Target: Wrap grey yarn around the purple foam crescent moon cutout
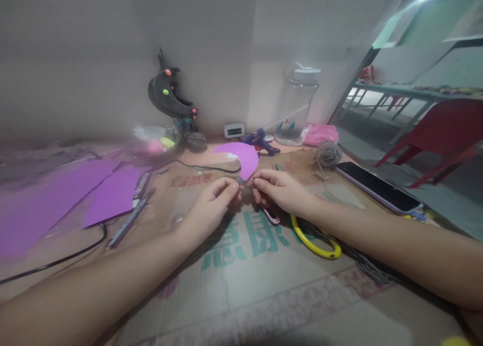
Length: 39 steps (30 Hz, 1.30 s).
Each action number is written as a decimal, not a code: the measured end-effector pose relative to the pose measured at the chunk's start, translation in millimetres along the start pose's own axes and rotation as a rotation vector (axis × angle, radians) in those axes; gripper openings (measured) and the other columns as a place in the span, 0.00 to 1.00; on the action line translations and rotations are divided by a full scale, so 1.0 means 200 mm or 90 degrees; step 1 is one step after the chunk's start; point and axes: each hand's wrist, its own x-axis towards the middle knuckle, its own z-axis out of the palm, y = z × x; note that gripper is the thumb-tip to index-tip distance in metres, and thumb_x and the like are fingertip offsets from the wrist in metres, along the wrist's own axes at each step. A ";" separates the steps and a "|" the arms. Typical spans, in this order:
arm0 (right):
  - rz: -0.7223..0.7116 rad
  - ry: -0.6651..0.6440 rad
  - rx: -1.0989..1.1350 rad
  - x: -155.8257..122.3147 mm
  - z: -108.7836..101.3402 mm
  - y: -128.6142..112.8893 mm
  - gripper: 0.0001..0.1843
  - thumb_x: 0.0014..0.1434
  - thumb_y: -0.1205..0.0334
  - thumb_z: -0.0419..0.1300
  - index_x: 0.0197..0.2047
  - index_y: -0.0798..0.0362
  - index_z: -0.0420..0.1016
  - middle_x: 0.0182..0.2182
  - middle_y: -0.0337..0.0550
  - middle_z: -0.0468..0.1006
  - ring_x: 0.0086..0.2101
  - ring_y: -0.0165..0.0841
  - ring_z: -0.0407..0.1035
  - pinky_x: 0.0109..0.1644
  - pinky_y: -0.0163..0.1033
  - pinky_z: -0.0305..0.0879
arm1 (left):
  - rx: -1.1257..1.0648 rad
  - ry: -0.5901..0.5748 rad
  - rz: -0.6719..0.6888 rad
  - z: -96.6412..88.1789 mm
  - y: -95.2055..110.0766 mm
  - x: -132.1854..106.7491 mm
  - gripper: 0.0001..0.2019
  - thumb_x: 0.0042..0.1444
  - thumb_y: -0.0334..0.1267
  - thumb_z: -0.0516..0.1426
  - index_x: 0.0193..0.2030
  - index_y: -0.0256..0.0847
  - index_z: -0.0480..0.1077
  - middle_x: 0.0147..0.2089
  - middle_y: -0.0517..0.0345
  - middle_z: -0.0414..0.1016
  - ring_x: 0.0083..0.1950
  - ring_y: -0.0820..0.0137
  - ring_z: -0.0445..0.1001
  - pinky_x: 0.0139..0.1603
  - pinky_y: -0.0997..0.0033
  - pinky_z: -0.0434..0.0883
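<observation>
In the middle of the head view my left hand [215, 200] is closed in a pinch, with thumb and index finger together. Facing it, my right hand [277, 187] pinches too, a small gap away. Something small and greyish shows between the fingertips, too tiny to name. Just behind them lies a purple paper crescent [249, 160]. A pink-handled tool [271, 216] rests under my right hand, partly hidden. Yellow-handled scissors [315, 244] lie beneath my right forearm, which covers part of them.
Purple sheets [113, 192] and a pen [130, 220] lie left. Along the wall stand a decorated dark crescent [160, 96], a small clock [234, 130], a blue glue gun [260, 140] and a clear jar [296, 109]. Grey yarn [328, 154] and a phone [379, 186] are right.
</observation>
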 end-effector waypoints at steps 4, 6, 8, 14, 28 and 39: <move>0.017 0.032 0.006 0.01 0.00 -0.02 0.07 0.63 0.61 0.52 0.34 0.53 0.66 0.20 0.32 0.71 0.18 0.23 0.62 0.20 0.27 0.58 | -0.002 -0.017 0.005 0.01 0.00 -0.01 0.12 0.64 0.42 0.52 0.30 0.38 0.63 0.29 0.62 0.64 0.31 0.74 0.62 0.33 0.75 0.61; 0.025 0.025 -0.003 0.01 0.00 -0.02 0.07 0.62 0.60 0.54 0.34 0.53 0.66 0.20 0.33 0.73 0.18 0.23 0.63 0.20 0.28 0.59 | 0.005 -0.016 0.004 0.01 0.01 -0.01 0.12 0.64 0.42 0.52 0.31 0.38 0.63 0.28 0.62 0.64 0.30 0.74 0.62 0.32 0.75 0.61; 0.027 0.028 -0.007 0.01 0.00 -0.02 0.08 0.61 0.58 0.57 0.33 0.53 0.66 0.20 0.33 0.73 0.18 0.24 0.64 0.21 0.28 0.60 | 0.018 -0.013 0.010 0.01 0.01 -0.01 0.12 0.63 0.42 0.52 0.31 0.38 0.64 0.28 0.62 0.64 0.30 0.74 0.61 0.32 0.75 0.60; -0.014 0.021 0.003 0.00 0.00 -0.02 0.19 0.57 0.45 0.61 0.33 0.53 0.66 0.19 0.33 0.71 0.18 0.24 0.62 0.20 0.29 0.58 | 0.068 -0.005 0.023 0.00 0.00 -0.01 0.12 0.62 0.41 0.52 0.29 0.39 0.64 0.26 0.63 0.64 0.29 0.74 0.61 0.30 0.75 0.61; -0.013 -0.009 -0.076 -0.01 -0.02 -0.04 0.20 0.56 0.48 0.61 0.23 0.55 0.68 0.17 0.36 0.69 0.19 0.25 0.62 0.22 0.31 0.58 | 0.183 -0.069 0.070 0.00 0.00 -0.03 0.11 0.63 0.41 0.51 0.33 0.41 0.69 0.34 0.59 0.74 0.36 0.69 0.70 0.39 0.72 0.65; 0.005 -0.012 -0.099 -0.01 -0.02 -0.04 0.20 0.56 0.48 0.63 0.23 0.55 0.67 0.16 0.34 0.68 0.19 0.24 0.62 0.22 0.30 0.57 | 0.205 -0.074 0.080 0.00 0.01 -0.04 0.11 0.62 0.40 0.51 0.32 0.41 0.69 0.34 0.58 0.76 0.36 0.69 0.70 0.39 0.72 0.65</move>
